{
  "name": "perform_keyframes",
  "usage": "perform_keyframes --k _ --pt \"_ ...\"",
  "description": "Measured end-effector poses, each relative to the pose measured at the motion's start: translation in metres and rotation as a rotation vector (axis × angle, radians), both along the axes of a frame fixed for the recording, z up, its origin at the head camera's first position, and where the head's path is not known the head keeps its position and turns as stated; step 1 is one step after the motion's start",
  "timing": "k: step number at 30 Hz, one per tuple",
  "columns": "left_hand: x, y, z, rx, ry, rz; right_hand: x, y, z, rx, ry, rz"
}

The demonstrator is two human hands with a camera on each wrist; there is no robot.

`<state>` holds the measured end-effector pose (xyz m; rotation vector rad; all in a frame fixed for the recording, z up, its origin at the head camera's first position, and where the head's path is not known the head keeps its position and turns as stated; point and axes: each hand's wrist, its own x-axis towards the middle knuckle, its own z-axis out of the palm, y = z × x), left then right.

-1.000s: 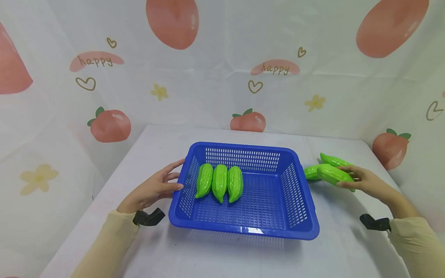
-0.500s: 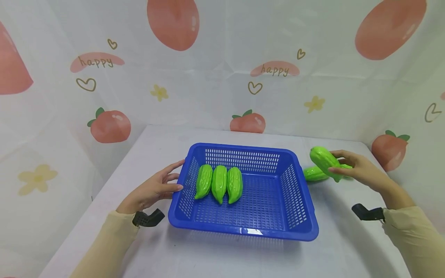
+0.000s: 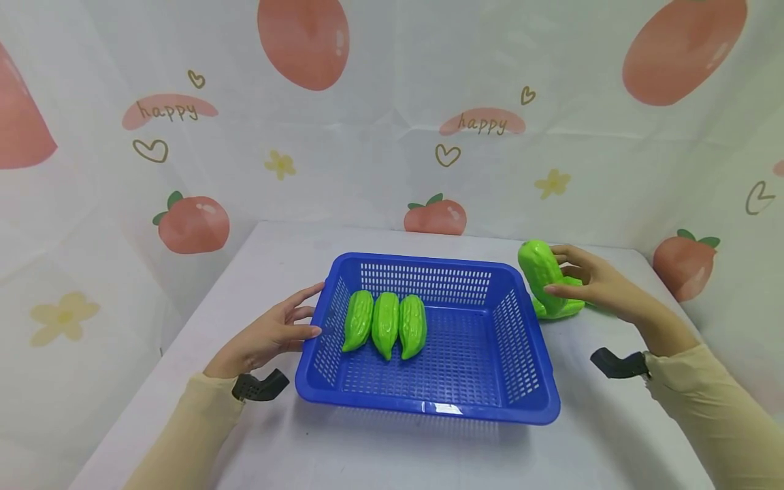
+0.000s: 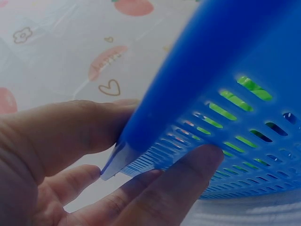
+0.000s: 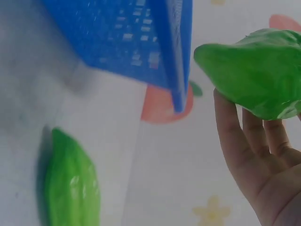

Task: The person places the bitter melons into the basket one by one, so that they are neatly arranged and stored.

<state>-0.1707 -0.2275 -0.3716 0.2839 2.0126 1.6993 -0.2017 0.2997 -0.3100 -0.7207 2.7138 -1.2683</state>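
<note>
A blue plastic basket (image 3: 429, 410) stands mid-table with three green bitter melons (image 3: 385, 325) side by side in its left part. At its left side my left hand (image 3: 269, 337) holds the rim (image 4: 164, 84), some fingertips against the slotted outer wall in the left wrist view. My right hand (image 3: 597, 282) grips another bitter melon (image 3: 539, 269) above the table, beside the basket's back right corner. This melon (image 5: 254, 70) tilts upright, fingers along one side; the thumb is out of the right wrist view. Below it lie further bitter melons (image 3: 557, 312), partly hidden by the hand.
The white-covered table (image 3: 367, 456) ends at a printed cloth backdrop (image 3: 367, 136) behind and at the sides. One loose bitter melon (image 5: 73, 183) lies near the basket in the right wrist view. Black wrist mounts (image 3: 618, 364) jut from both sleeves.
My right hand has lifted a bitter melon from the group on the right and carried it left towards the basket, turning it more upright. The left hand and basket stay in place.
</note>
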Motion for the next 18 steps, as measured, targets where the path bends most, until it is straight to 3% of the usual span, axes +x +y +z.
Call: perform_keyframes --k 18 --pt "0.000 0.000 -0.001 -0.001 -0.001 0.005 -0.008 -0.051 -0.001 -0.179 -0.191 0.173"
